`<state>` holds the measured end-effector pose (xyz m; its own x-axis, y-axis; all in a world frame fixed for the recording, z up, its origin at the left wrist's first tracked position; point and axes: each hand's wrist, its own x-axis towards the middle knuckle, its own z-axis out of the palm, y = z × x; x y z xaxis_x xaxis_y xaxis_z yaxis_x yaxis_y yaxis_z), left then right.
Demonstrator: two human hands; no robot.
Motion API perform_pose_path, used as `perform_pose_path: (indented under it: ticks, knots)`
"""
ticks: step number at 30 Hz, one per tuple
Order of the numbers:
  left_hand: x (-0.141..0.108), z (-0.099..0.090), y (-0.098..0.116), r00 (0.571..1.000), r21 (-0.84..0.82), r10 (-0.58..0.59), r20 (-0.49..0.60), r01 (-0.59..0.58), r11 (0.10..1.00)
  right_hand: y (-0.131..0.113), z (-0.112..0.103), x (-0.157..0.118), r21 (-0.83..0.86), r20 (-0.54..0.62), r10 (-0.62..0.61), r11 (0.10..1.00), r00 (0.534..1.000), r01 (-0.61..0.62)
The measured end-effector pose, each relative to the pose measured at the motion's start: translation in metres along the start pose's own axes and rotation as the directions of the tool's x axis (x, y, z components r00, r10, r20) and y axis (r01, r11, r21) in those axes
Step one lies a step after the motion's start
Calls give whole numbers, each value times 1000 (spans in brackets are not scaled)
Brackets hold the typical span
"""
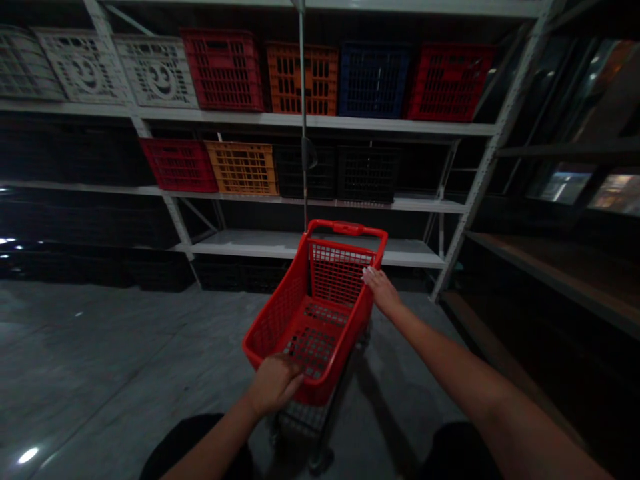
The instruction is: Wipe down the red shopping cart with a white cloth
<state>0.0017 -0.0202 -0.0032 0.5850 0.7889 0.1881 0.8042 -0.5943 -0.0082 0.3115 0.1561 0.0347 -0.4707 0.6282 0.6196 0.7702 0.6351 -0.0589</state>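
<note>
A red plastic shopping cart (pixel 299 280) stands upright on the floor before me, its handle at the far end and its basket containing nothing that I can see. At the near end, my left hand (pixel 277 383) is closed over the rim, with its fingers mostly hidden behind the back of the hand. Farther along, on the right-hand rim, my right hand (pixel 383 291) grips the edge with its fingertips reaching over to the inner side.
Behind the cart stands a metal shelving rack (pixel 400 125) with white, red, orange, blue and black plastic crates. Dark shelves (pixel 560 267) run along the right side. Grey concrete floor (pixel 125 347) lies left of the cart. My knees show at the bottom.
</note>
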Motion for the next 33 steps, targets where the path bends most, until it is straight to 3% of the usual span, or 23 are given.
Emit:
perform_pose_path:
  ticks: [3, 9, 12, 16, 21, 24, 27, 29, 33]
  knots:
    - [-6, 3, -10, 1000, -11, -12, -22, 12, 1000, -18, 8, -5, 14, -59, 8, 1000, 998, -8]
    - [-10, 10, -26, 992, -74, -26, -125, 16, 997, -107, 48, -62, 175, -103, -63, 981, 993, 81]
    - [-11, 7, -31, 989, -82, -48, -143, 36, 996, -132, 51, -73, 194, -80, -127, 971, 989, 140]
    - [-12, 0, -34, 991, -97, -40, -125, 28, 995, -126, 35, -65, 211, 43, -268, 944, 962, 254]
    - [-8, -5, -34, 996, -77, -61, -58, 56, 995, -82, 13, -39, 208, 175, -323, 936, 930, 285]
    - [0, -11, -23, 983, -98, -170, -67, 164, 982, -50, 7, -23, 163, 214, -234, 966, 948, 202]
    - [13, -15, 6, 933, -115, -326, -150, 311, 943, -33, 11, -16, 48, 104, -4, 999, 995, -1]
    - [25, -12, 31, 899, -115, -405, -166, 390, 914, -37, 20, -20, 18, 42, 63, 998, 997, -64]
    - [44, 4, 64, 854, -33, -520, -27, 519, 854, -82, 39, -43, 43, 47, -28, 999, 998, 26]
